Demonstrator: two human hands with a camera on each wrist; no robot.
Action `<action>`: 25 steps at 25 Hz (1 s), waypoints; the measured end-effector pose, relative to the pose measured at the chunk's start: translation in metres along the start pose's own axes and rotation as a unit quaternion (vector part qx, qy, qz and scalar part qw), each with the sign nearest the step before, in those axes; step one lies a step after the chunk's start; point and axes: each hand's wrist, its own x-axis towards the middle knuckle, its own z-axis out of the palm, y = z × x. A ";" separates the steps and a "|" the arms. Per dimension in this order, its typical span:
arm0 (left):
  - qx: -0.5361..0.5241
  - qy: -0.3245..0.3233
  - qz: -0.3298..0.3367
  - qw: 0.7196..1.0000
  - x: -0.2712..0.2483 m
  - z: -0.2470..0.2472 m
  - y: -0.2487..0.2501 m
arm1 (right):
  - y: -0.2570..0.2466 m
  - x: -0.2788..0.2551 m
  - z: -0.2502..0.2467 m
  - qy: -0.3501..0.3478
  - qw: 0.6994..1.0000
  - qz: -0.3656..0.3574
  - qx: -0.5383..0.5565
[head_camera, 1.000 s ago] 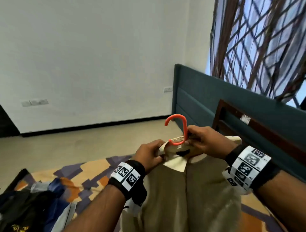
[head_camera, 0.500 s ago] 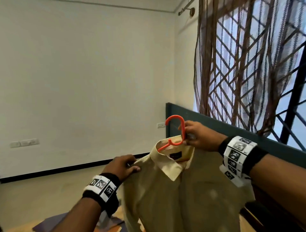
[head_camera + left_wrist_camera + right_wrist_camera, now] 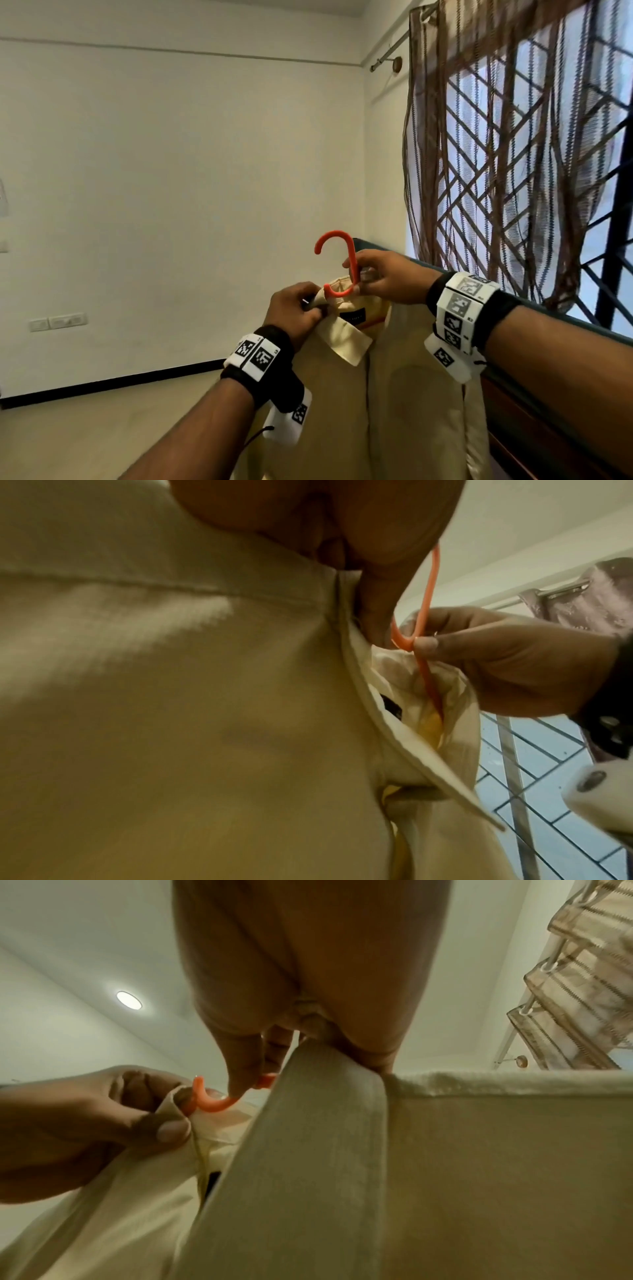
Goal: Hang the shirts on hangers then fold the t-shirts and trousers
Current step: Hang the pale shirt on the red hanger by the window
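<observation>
Head view: beige shirt [image 3: 394, 394] hangs on an orange hanger [image 3: 337, 265], held up in the air in front of the person, near the window. Right hand [image 3: 387, 277] pinches the hanger's thin stem just below the hook; left hand [image 3: 294, 313] pinches the shirt's collar [image 3: 342, 337] edge right beside the stem. Shirt fabric is matte woven cloth w/ stitched seams, pale lining inside the neck, dark label at the back of the neck. Hanger is smooth plastic, round-section, hook curving leftward; its shoulders are hidden inside the shirt. Both wrists wear black bands w/ white square-coded tags.

Outward: plain white wall [image 3: 171, 205] w/ dark skirting, pale floor [image 3: 85, 428], switch plates low on the wall. To the right, a teal headboard [image 3: 548, 394] edge, a sheer brown striped curtain [image 3: 479, 137] on a metal rod, and a diagonal-lattice window grille [image 3: 599, 257] behind it.
</observation>
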 end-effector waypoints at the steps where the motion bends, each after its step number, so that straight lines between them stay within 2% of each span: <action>1: 0.010 0.021 0.002 1.000 0.007 -0.005 0.004 | 0.000 0.000 -0.007 0.013 1.000 -0.002 0.009; 4: 0.052 0.074 0.018 0.996 0.032 -0.027 0.009 | 0.013 -0.012 -0.040 0.013 0.999 0.028 0.035; 6: 0.091 0.078 0.027 0.992 0.045 -0.040 0.010 | 0.027 -0.024 -0.062 -0.008 0.999 0.035 -0.021; 8: 0.120 0.072 0.035 0.990 0.055 -0.048 0.014 | 0.036 -0.030 -0.077 0.002 0.994 0.028 -0.104; 12: 0.052 0.110 0.004 0.993 0.074 -0.055 0.023 | 0.039 -0.023 -0.093 -0.015 0.982 0.049 -0.184; 14: 0.035 0.113 0.011 0.993 0.083 -0.049 0.034 | 0.038 -0.018 -0.105 -0.018 0.962 0.062 -0.266; 17: 0.004 0.101 0.066 0.993 0.105 -0.033 0.057 | 0.038 -0.020 -0.138 0.016 0.916 0.093 -0.389; 19: -0.002 0.052 0.091 0.994 0.127 -0.027 0.065 | 0.040 -0.035 -0.174 0.063 0.871 0.110 -0.475; 22: 0.018 -0.050 0.115 0.992 0.160 -0.005 0.075 | 0.035 -0.082 -0.231 0.106 0.802 0.153 -0.567; 25: 0.028 -0.049 0.118 0.991 0.182 0.057 0.108 | 0.024 -0.142 -0.276 0.090 0.731 0.240 -0.632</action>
